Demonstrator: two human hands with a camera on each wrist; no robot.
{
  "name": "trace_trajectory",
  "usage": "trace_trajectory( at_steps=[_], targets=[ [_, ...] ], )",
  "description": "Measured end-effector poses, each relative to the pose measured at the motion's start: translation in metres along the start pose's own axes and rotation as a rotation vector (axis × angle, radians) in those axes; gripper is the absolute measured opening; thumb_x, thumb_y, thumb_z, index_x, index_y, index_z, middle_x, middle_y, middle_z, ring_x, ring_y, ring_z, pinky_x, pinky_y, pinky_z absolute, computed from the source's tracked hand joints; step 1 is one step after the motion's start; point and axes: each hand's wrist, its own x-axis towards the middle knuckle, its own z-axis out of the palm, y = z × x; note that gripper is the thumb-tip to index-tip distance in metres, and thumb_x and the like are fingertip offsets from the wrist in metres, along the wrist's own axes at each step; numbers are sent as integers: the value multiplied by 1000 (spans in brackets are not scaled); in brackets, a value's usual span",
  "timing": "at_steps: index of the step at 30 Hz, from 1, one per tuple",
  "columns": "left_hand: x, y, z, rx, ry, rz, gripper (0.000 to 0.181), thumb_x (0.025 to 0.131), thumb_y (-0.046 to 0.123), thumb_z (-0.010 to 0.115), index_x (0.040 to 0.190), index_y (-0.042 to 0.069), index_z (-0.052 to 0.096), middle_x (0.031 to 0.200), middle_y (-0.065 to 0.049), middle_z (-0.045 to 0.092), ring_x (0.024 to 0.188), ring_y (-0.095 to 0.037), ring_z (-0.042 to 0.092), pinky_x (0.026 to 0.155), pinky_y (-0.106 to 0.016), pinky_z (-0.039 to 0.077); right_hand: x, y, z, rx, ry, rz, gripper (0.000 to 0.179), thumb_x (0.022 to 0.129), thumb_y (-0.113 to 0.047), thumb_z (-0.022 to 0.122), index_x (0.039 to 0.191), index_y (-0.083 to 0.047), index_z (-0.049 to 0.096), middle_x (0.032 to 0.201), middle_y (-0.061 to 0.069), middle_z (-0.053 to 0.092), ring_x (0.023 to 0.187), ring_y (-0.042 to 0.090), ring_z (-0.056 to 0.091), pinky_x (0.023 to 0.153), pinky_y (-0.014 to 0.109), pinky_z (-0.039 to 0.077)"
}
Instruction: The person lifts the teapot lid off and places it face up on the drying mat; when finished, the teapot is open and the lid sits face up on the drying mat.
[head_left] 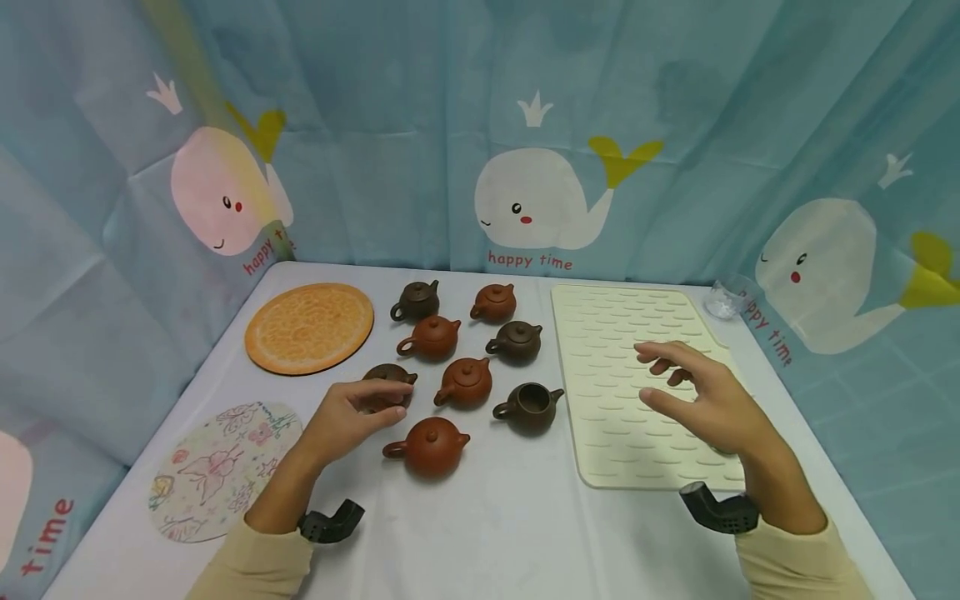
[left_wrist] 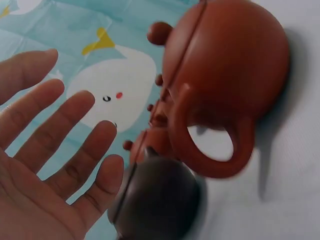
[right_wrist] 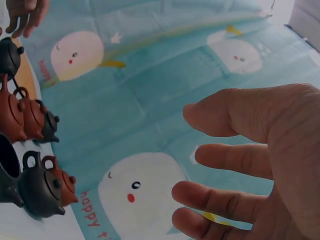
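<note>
My left hand point(head_left: 363, 414) hovers at a dark brown teapot point(head_left: 386, 374), partly covering it in the head view. Its fingers are spread in the left wrist view, holding nothing. Close by stands a large reddish-brown teapot point(head_left: 433, 448), its loop handle facing the left wrist camera. More teapots stand in loose rows, among them a reddish one point(head_left: 467, 382) and a dark one point(head_left: 517, 342). One dark teapot point(head_left: 531, 407) has no lid, its mouth uncovered. My right hand point(head_left: 701, 396) is held over a cream ridged mat point(head_left: 600, 467), thumb and fingers apart and loosely bent, with nothing between them.
An orange round mat point(head_left: 309, 327) lies at the back left, with a flower-patterned oval mat point(head_left: 213, 479) in front of it. A clear glass item point(head_left: 723, 302) stands at the back right corner. Blue whale-print curtains point(head_left: 390, 167) rise around the white table point(head_left: 487, 533).
</note>
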Motion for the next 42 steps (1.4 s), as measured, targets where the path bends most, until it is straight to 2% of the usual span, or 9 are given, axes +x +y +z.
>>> trace_trajectory(
  at_steps=[6, 11, 15, 20, 23, 26, 29, 36, 42],
  targets=[
    [-6, -17, -6, -4, -16, 5, 25, 85, 2, 73, 109, 2, 71, 107, -10, 69, 98, -27, 62, 80, -33, 51, 8, -1, 13, 56, -12, -21, 54, 83, 2, 73, 133, -12, 57, 120, 0, 58, 97, 13, 53, 79, 25, 43],
    [-8, -27, -6, 16, -65, -40, 23, 85, 8, 75, 107, 1, 72, 99, -6, 70, 90, -21, 63, 75, -34, 51, 16, 1, 26, 111, -55, -79, 51, 83, 3, 72, 131, -9, 58, 119, 1, 59, 97, 13, 54, 77, 25, 45],
    [-10, -35, -4, 13, -92, -94, 23, 84, 8, 76, 103, -3, 71, 90, -5, 70, 83, -22, 63, 72, -33, 51, 23, -1, 39, 159, -84, -91, 48, 83, 3, 72, 128, -9, 59, 117, 0, 60, 96, 13, 54, 76, 26, 45],
    [-12, -41, -3, -8, -116, -154, 21, 83, 8, 75, 100, -4, 71, 87, -6, 69, 80, -25, 64, 70, -30, 50, 30, -19, 49, 176, -98, -110, 43, 81, 8, 71, 122, 0, 61, 110, 6, 61, 92, 17, 55, 74, 30, 46],
    [-11, -45, -3, -36, -156, -141, 19, 83, 6, 75, 99, -4, 71, 87, -8, 69, 76, -25, 65, 67, -31, 52, 35, -31, 53, 186, -108, -114, 41, 80, 10, 71, 120, 3, 61, 106, 8, 61, 90, 19, 55, 73, 32, 46],
    [-11, -47, -2, -78, -209, -120, 15, 84, 4, 74, 97, -3, 71, 86, -10, 69, 74, -23, 66, 65, -32, 53, 39, -31, 62, 203, -125, -122, 41, 80, 9, 71, 120, 3, 61, 104, 6, 62, 89, 19, 55, 72, 32, 46],
    [-11, -50, -1, -94, -232, -117, 13, 83, 4, 74, 95, -1, 72, 84, -11, 70, 74, -22, 67, 66, -31, 54, 44, -29, 72, 221, -147, -112, 41, 81, 7, 71, 120, 2, 61, 104, 6, 62, 88, 20, 56, 72, 35, 46],
    [-11, -54, 1, -113, -248, -132, 11, 83, 3, 75, 93, -1, 74, 85, -10, 71, 78, -18, 68, 69, -30, 54, 52, -17, 98, 272, -202, -111, 40, 84, -2, 72, 123, -7, 62, 104, 0, 62, 87, 27, 57, 71, 38, 47],
    [-13, -57, 1, -146, -236, -107, 9, 83, 0, 73, 92, -4, 74, 86, -12, 72, 79, -17, 68, 69, -30, 54, 58, -21, 121, 341, -247, -131, 38, 85, -4, 72, 121, -10, 63, 97, -2, 62, 73, 20, 52, 61, 31, 44]
  ],
)
